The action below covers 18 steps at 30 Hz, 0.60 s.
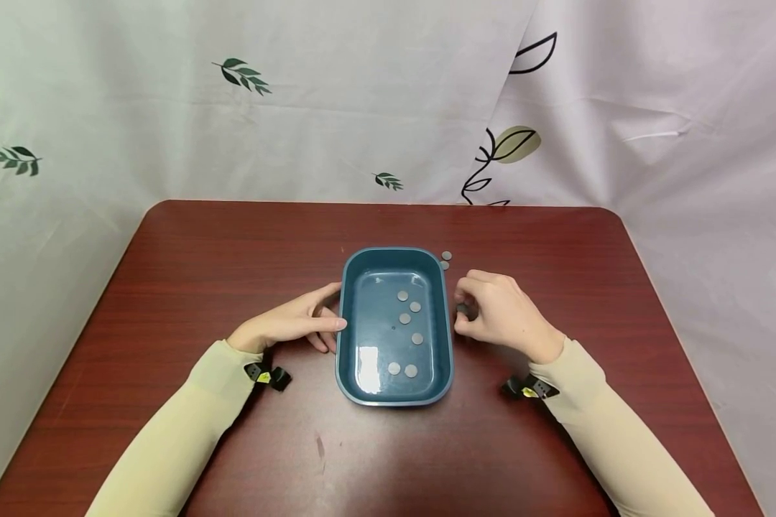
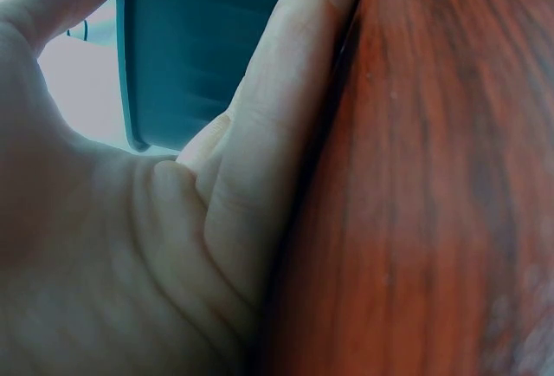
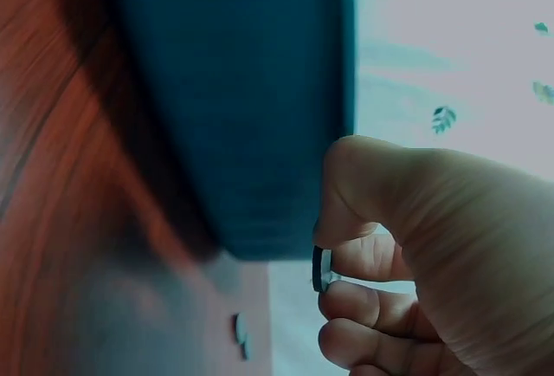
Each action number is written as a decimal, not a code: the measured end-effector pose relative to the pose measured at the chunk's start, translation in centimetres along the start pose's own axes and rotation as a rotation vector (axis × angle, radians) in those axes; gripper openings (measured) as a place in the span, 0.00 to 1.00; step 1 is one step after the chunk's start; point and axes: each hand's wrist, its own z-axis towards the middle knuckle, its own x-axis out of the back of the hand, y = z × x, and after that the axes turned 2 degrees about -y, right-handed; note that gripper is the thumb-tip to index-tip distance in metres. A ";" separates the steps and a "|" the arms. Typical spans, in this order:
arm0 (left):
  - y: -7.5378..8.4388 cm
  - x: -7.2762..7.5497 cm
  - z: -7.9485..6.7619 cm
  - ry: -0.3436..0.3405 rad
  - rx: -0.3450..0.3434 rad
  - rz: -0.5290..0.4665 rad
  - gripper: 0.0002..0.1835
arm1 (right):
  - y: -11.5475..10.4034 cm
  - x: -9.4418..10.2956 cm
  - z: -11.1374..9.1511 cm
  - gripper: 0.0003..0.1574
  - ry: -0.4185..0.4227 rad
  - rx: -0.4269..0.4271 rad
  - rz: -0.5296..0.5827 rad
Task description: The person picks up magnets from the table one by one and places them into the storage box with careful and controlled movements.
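Observation:
A blue tray [image 1: 394, 401] sits lengthwise between my two hands, with several silver-grey coins [image 1: 417, 338] lying flat on its floor. My left hand [image 1: 291, 323] rests against the tray's left side, thumb at the rim and the other fingers along the outer wall; the left wrist view shows fingers low beside that wall [image 2: 208, 38]. Just off the right rim, my right hand [image 1: 501, 309] pinches a single coin [image 3: 322, 269] between thumb and fingertips, holding it on edge. Two more coins [image 1: 447, 255] lie on the table by the tray's far right corner.
The tray stands on a reddish-brown wooden table [image 1: 233, 244] with rounded far corners. Behind the table hangs a pale cloth [image 1: 330, 129] with leaf prints. A black wrist camera [image 1: 278, 377] is strapped on each wrist.

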 end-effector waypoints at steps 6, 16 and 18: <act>0.1 0.0 0.0 -0.001 -0.003 -0.009 0.52 | -1.7 0.5 0.5 0.09 0.035 0.052 0.032; 0.0 0.0 0.0 -0.002 0.004 -0.016 0.52 | -4.3 0.0 1.4 0.10 0.042 0.176 0.104; -0.1 0.0 0.0 -0.002 0.001 -0.013 0.52 | -4.6 -0.4 1.6 0.10 0.039 0.202 0.102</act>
